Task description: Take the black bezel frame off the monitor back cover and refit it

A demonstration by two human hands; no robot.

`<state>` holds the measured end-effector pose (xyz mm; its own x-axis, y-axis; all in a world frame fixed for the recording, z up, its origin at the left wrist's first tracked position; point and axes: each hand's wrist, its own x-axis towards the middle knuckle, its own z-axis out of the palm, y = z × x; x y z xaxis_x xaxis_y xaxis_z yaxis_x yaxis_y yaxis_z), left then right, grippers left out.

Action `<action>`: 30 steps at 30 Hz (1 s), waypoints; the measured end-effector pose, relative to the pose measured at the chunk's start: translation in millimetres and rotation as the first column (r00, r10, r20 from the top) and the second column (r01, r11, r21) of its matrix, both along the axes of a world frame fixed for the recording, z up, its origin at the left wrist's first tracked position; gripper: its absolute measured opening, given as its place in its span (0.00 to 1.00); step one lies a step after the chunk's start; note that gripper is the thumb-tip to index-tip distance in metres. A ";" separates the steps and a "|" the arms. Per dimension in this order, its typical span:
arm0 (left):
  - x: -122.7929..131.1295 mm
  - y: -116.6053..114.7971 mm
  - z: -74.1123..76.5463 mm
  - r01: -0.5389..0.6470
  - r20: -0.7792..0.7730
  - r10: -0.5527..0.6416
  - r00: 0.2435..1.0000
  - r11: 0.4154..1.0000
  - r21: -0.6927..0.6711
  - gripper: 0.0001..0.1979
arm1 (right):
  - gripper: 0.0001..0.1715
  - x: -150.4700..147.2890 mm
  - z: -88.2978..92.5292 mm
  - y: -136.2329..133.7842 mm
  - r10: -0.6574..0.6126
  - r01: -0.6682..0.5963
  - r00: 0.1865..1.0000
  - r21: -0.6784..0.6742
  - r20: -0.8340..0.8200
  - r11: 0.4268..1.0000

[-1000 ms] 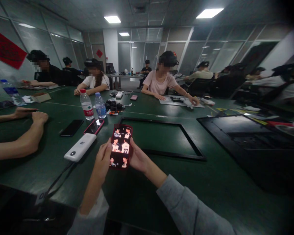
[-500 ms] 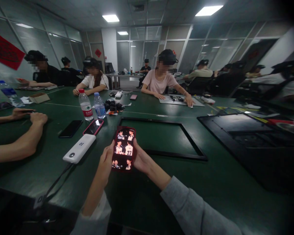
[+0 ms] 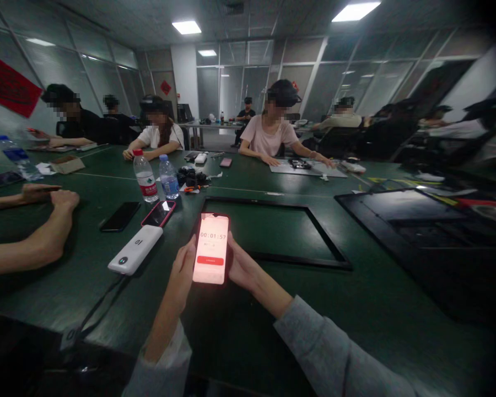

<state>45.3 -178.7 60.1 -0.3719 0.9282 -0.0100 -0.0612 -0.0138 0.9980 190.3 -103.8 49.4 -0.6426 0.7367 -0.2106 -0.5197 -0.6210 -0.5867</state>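
Both my hands hold a phone (image 3: 210, 249) upright over the green table (image 3: 355, 309). Its bright screen shows a timer reading and a red button. My left hand (image 3: 182, 274) wraps the phone's left edge with its fingers closed round it. My right hand (image 3: 238, 266) cups the right edge from behind. Grey sleeves cover both my forearms.
A white power bank (image 3: 135, 250) with a cable, a pink-cased phone (image 3: 158, 213) and a black phone (image 3: 120, 216) lie to the left. Two water bottles (image 3: 145, 177) stand behind them. A black frame (image 3: 273, 229) lies ahead, a black panel (image 3: 417, 220) at right. Another person's forearms (image 3: 33, 237) rest at left; several people sit across.
The phone's screen switched from a grid of photos to a bright timer display. My hands and the phone shifted slightly right.
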 end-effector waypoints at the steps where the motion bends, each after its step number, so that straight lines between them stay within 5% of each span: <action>1: 0.3 0.1 -0.7 0.000 0.006 0.000 1.000 1.000 0.009 0.33 | 0.30 0.6 0.2 0.2 0.001 -0.001 1.000 0.001 -0.002 1.000; 30: 5.3 3.2 4.8 -0.011 -0.020 0.010 1.000 1.000 -0.019 0.27 | 0.28 2.6 4.4 -2.6 -0.017 0.016 0.999 0.019 0.029 1.000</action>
<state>50.7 -175.5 64.9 -0.3820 0.9239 -0.0200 -0.0415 0.0044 0.9991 192.9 -106.4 53.8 -0.6241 0.7510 -0.2157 -0.5120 -0.6016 -0.6131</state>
